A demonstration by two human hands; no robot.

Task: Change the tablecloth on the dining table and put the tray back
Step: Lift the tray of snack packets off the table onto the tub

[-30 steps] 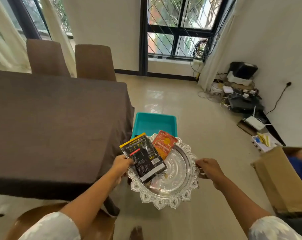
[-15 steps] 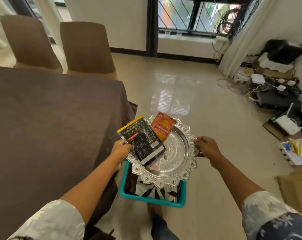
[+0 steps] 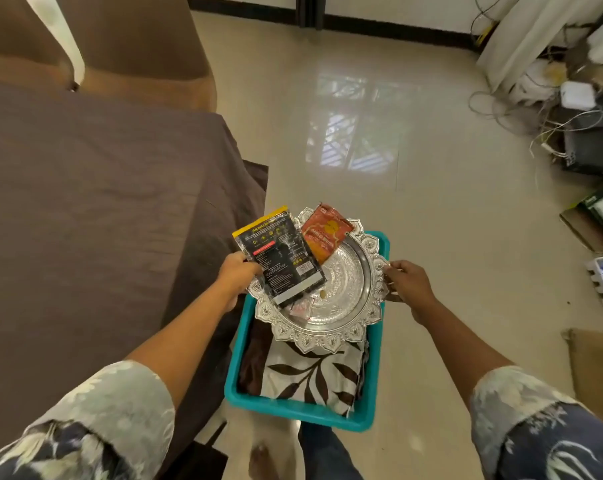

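Note:
A round silver tray [image 3: 341, 289] with a scalloped rim is held level over a teal plastic bin [image 3: 300, 415]. My left hand [image 3: 237, 271] grips its left rim and my right hand [image 3: 405, 280] grips its right rim. On the tray lie a black packet [image 3: 281, 261], an orange packet [image 3: 324, 233] and a small white sachet [image 3: 300, 308]. A folded cloth with a brown leaf print [image 3: 310, 372] fills the bin. The dining table at the left wears a plain brown tablecloth [image 3: 96, 209].
Brown chairs [image 3: 147, 50] stand behind the table. Cables, a router and boxes [image 3: 577, 109] clutter the right wall, with a cardboard box [image 3: 597, 368] at the lower right. Bare glossy floor [image 3: 362, 133] lies ahead. My feet [image 3: 262, 459] stand just before the bin.
My view has tilted down and moved forward. The tray, still gripped by both hands, now sits over the far half of the teal bin, and the leaf-print cloth shows beneath it.

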